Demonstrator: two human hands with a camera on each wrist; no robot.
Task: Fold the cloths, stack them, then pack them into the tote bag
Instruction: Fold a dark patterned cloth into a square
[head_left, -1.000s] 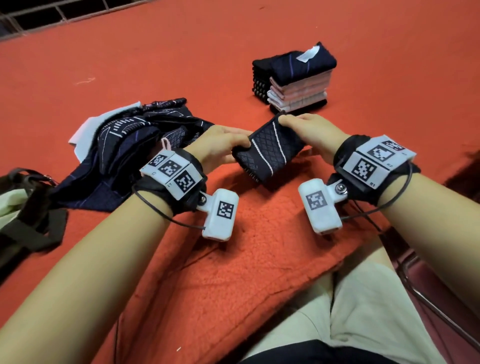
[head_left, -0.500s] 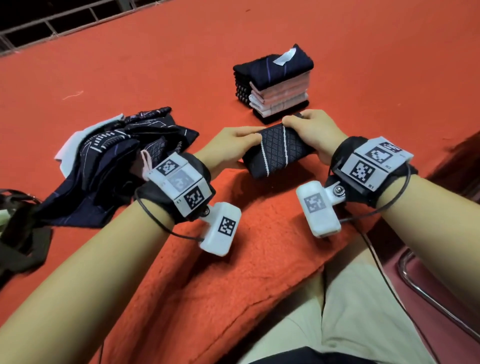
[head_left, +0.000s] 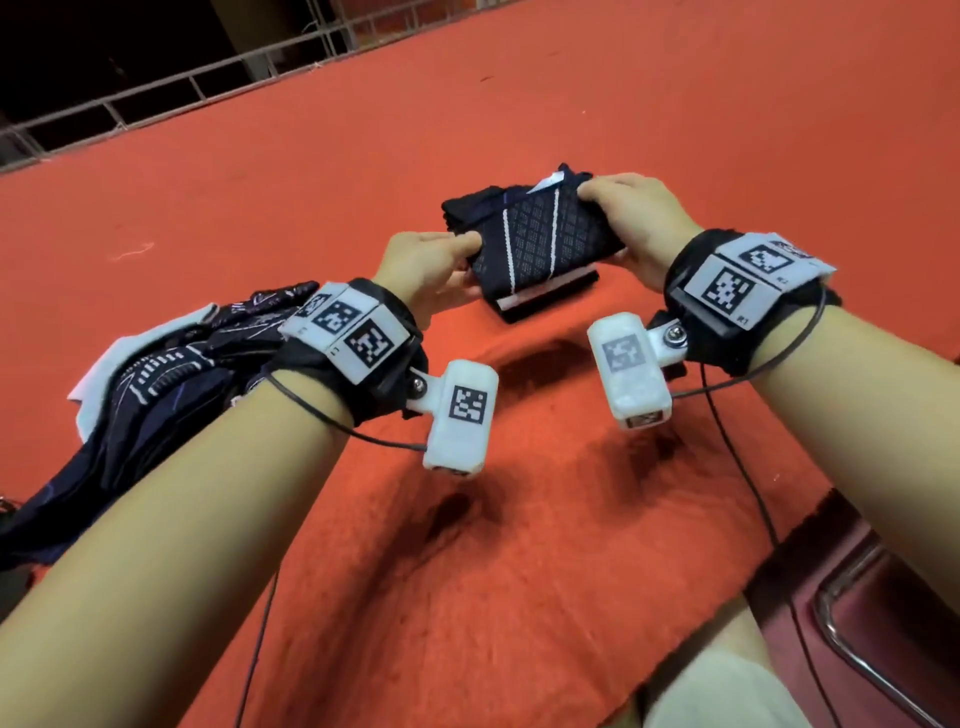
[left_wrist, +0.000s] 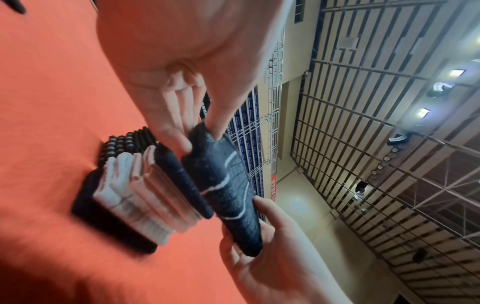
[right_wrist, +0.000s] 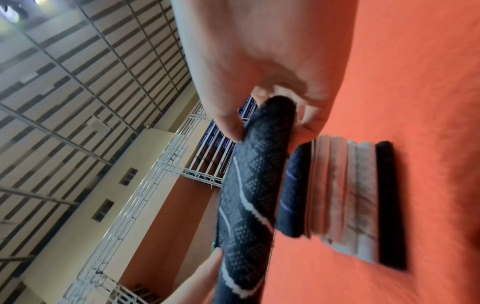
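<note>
Orange-red fuzzy table cover, metal railing behind, slatted grid ceiling with lamps

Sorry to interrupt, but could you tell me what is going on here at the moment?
A person is stacking folded cloths on an orange blanket. The left hand and right hand each pinch an end of a folded dark patterned cloth, held just above the stack; it is not set down yet. A heap of unfolded cloths waits on the person's left.

Stack mostly hidden behind the held cloth; unfolded pile cut off (left edge)
</note>
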